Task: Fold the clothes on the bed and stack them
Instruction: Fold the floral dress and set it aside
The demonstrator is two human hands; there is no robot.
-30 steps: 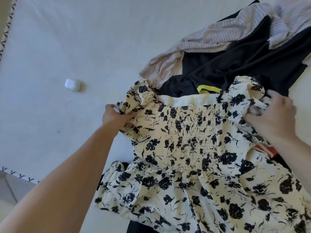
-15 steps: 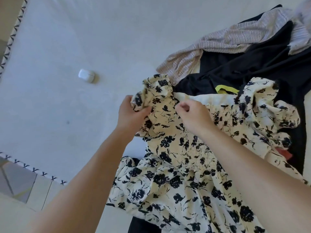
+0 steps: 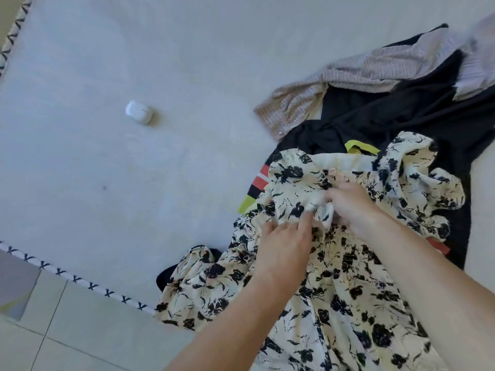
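Note:
A cream dress with black flowers (image 3: 348,295) lies spread over the bed's near right part, its skirt hanging over the edge. Its left puff sleeve (image 3: 292,183) is folded inward over the smocked chest. My right hand (image 3: 351,207) pinches that sleeve's cuff at the middle of the chest. My left hand (image 3: 284,245) lies beside it with fingers straight, pressing on the folded fabric. Under the dress lie a black garment (image 3: 401,121), a beige-grey knitted top (image 3: 348,76) and a striped piece in red, black and yellow-green (image 3: 257,188).
The pale bedsheet (image 3: 160,62) stretches left and far, with a patterned border (image 3: 75,278) along its near edge. A small white earbud case (image 3: 139,112) lies on it at the left. Tiled floor (image 3: 67,330) shows at the bottom left.
My right hand left the right sleeve and crossed to the left sleeve. Both hands then carried that sleeve inward over the chest. The view shifted, so the clothes sit farther right.

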